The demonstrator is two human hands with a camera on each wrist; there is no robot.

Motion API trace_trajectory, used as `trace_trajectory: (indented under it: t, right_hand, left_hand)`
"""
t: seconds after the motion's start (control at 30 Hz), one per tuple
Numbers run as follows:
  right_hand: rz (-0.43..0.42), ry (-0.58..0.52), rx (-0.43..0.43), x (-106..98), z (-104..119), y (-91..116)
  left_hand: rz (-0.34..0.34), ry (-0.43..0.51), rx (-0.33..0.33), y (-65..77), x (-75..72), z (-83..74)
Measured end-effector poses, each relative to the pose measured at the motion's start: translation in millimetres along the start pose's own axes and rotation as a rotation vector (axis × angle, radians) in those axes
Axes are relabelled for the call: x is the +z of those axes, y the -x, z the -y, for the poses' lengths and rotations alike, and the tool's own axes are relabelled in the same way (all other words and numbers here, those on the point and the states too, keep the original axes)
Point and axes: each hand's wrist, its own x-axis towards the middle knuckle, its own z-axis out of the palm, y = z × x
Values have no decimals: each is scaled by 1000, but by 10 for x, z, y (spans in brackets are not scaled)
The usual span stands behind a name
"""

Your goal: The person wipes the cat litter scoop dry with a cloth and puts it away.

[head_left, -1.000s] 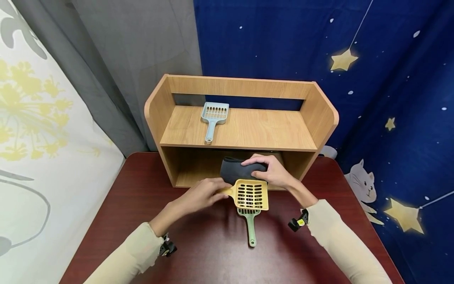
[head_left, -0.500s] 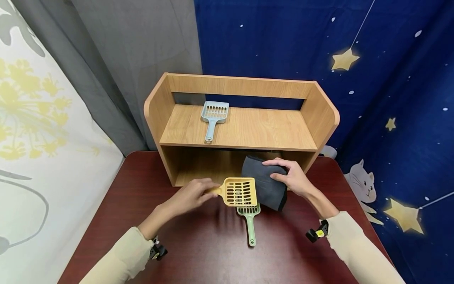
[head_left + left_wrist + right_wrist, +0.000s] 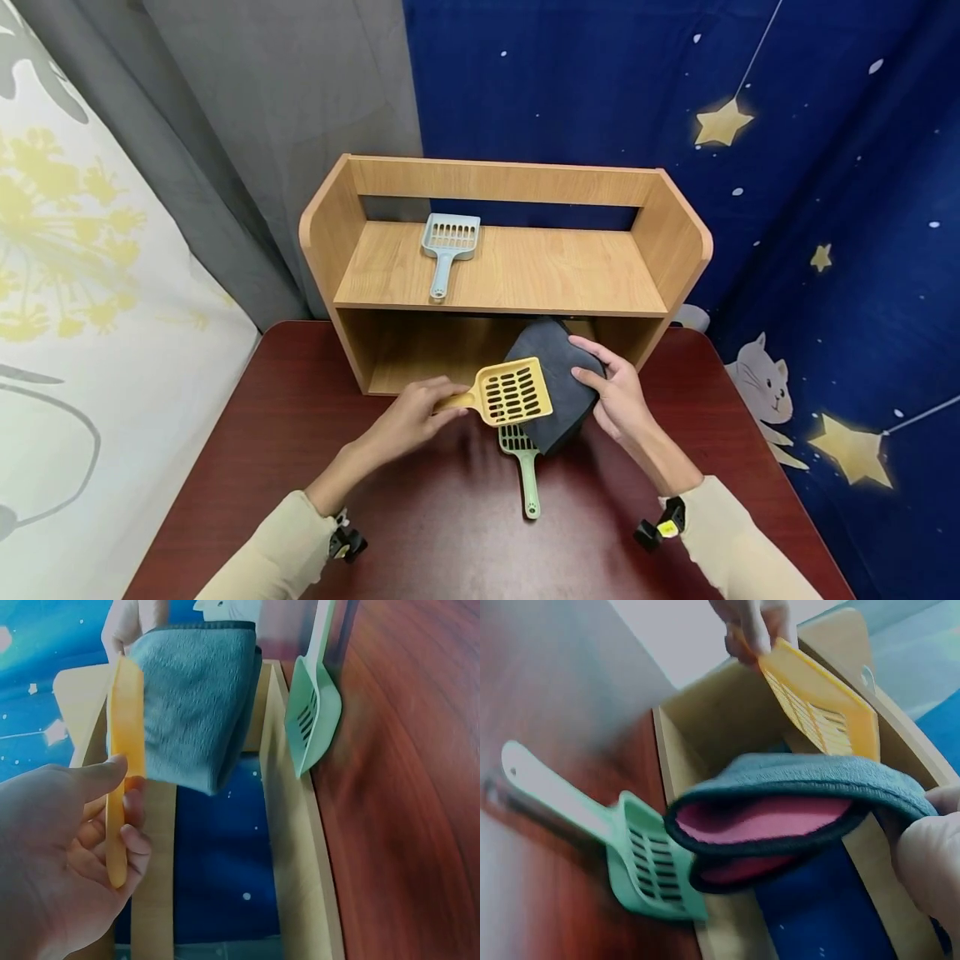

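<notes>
In the head view my left hand [image 3: 411, 417] grips the handle of a yellow slotted litter scoop [image 3: 491, 407], raised above the table. My right hand [image 3: 621, 396] pinches the right edge of a folded dark grey cloth [image 3: 558, 358], which slants right behind the scoop head. Pink lining and black edging show on the cloth [image 3: 780, 784] in the right wrist view, where it overlaps the scoop's lower end. Below them a green litter scoop [image 3: 529, 483] lies on the table, its head partly covered by the yellow scoop and cloth.
A two-tier wooden shelf [image 3: 570, 267] stands at the back of the dark red table [image 3: 435, 517]. On its upper board lies a light blue litter scoop [image 3: 444, 262]. Grey and blue star-patterned curtains [image 3: 570, 83] hang behind, and a white patterned one [image 3: 90, 400] at left.
The right hand has carried the cloth rightward from behind the yellow scoop, then tilted it upright. The left hand has shifted left with the scoop, whose head is now tilted.
</notes>
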Motion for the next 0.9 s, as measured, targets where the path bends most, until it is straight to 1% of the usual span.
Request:
trace_trajectory:
  t: [0.1, 0.23, 0.33, 0.47, 0.53, 0.67, 0.8, 0.9]
  right_hand:
    - [-48, -60, 11, 84, -81, 19]
    - [-104, -136, 46, 216, -214, 45]
    - [-133, -204, 78, 303, -330, 65]
    - [-161, -255, 93, 404, -469, 86]
    - [-168, -257, 90, 430, -497, 91]
    - [-151, -251, 89, 383, -424, 93]
    - [-147, -251, 71, 267, -270, 82]
    - [-153, -251, 51, 199, -163, 70]
  left_hand:
    - [-30, 15, -32, -3, 68, -9]
    - [-55, 45, -105, -28, 158, -43]
    - [-74, 53, -146, -57, 211, -68]
    - [-85, 53, -166, -91, 240, -91]
    - [-83, 56, -166, -99, 236, -94]
    - [-80, 65, -147, -77, 198, -72]
    - [-71, 63, -131, -29, 150, -29]
    - [-77, 50, -108, 3, 127, 5]
